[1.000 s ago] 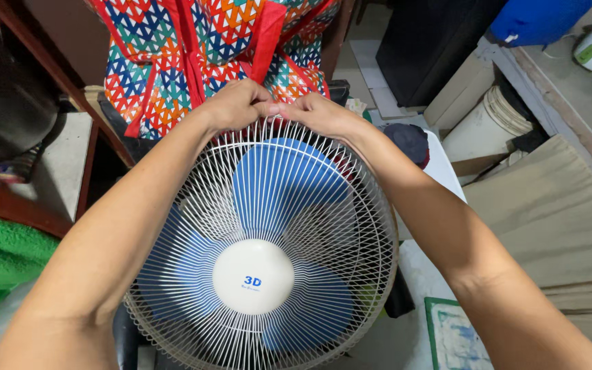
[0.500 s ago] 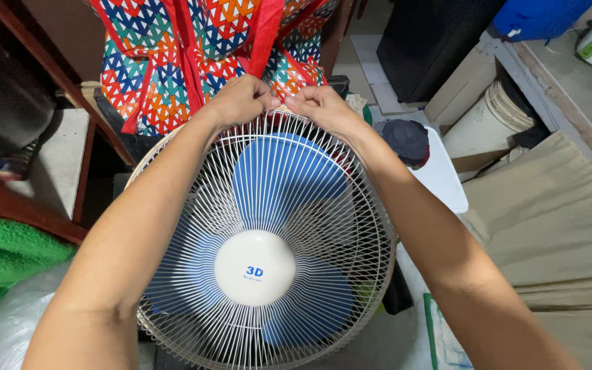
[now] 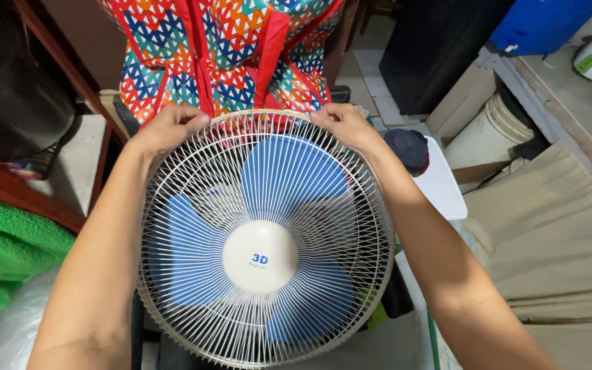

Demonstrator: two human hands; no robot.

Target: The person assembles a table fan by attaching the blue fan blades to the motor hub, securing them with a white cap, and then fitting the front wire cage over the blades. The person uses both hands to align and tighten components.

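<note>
White wire fan guard (image 3: pixel 193 171) covers 3 blue blades (image 3: pixel 289 175). Left hand (image 3: pixel 169 127) grips the guard's far-left rim; right hand (image 3: pixel 340 123) grips its far-right rim.

Electric fan (image 3: pixel 262 240) faces up toward camera: white wire guard, blue blades, cream round hub cap at centre. Left hand (image 3: pixel 166 129) grips guard rim at upper left; right hand (image 3: pixel 340 123) grips rim at upper right, hands apart. Behind the fan, a bag (image 3: pixel 220 48) with multicolour triangle print and red straps. Green towel (image 3: pixel 1 250) at left edge. Folded beige cloth (image 3: pixel 556 226) at right.
</note>
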